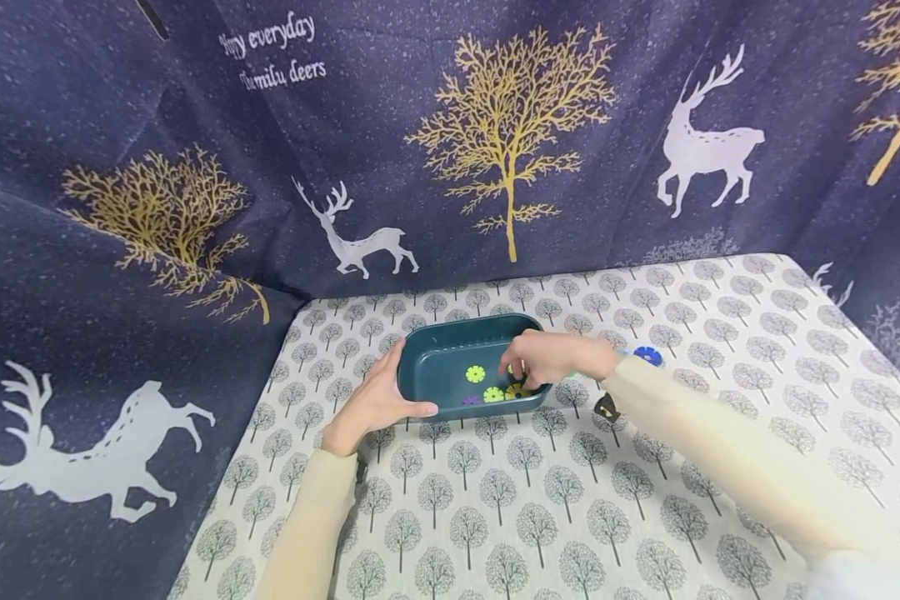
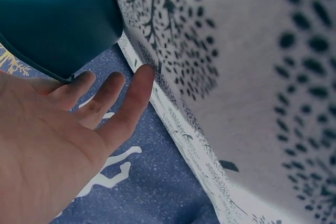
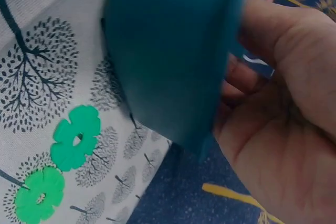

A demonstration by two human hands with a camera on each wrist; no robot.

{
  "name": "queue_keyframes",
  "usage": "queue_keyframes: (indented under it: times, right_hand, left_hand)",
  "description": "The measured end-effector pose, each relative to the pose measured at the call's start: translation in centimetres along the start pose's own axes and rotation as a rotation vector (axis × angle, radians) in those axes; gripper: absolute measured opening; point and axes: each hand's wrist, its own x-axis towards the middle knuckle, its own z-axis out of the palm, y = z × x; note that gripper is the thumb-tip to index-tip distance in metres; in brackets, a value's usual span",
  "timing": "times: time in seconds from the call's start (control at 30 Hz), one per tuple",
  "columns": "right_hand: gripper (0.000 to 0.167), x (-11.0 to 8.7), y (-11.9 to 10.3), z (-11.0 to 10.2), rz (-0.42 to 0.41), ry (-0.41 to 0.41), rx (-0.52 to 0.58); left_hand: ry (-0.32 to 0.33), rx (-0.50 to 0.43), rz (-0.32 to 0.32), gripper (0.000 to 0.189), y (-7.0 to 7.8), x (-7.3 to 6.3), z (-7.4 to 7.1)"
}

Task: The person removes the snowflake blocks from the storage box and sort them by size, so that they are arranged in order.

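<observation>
Two bare hands at a dark teal plastic basin (image 1: 438, 371), which stands on a tablecloth (image 1: 532, 492) printed with grey trees. The left hand (image 1: 378, 400) lies at the basin's left end, its thumb along the near rim and its fingers against the outer wall; the grip is wide, with the fingers loosely extended (clearest in the left wrist view). The right hand (image 1: 547, 358) reaches over the right end, fingers bent down into the basin; whether they pinch a disc cannot be told.

On the basin floor lie flower-shaped notched discs: a lime disc (image 1: 476, 374) near the middle, a second lime disc (image 1: 493, 395) close to the near wall, a purple disc (image 1: 471, 400) to its left and a yellow disc (image 1: 516, 391) below the right fingers. Outside, a blue disc (image 1: 648, 357) rests beyond the right forearm, and a black notched piece (image 1: 607, 407) lies just beside the cream sleeve (image 1: 690, 417). The right wrist view adds a teal-green disc (image 3: 76, 138) and a bright green disc (image 3: 40, 195) on the cloth.
</observation>
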Motion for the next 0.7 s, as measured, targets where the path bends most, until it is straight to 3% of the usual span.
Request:
queue_keyframes:
  times: [0.17, 0.47, 0.7]
  right_hand:
    - [0.040, 0.9, -0.2, 0.7, 0.028, -0.038, -0.080]
    - [0.036, 2.1, -0.9, 1.6, 0.200, -0.102, -0.131]
    - [0.035, 2.6, -0.8, 1.9, 0.233, -0.104, -0.172]
  left_hand:
    - [-0.001, -0.008, -0.004, 0.142, -0.1, 0.0, 0.0]
    - [-0.005, -0.012, -0.001, 0.142, 0.2, 0.0, -0.4]
    - [-0.009, -0.018, 0.003, 0.142, 0.1, -0.1, -0.2]
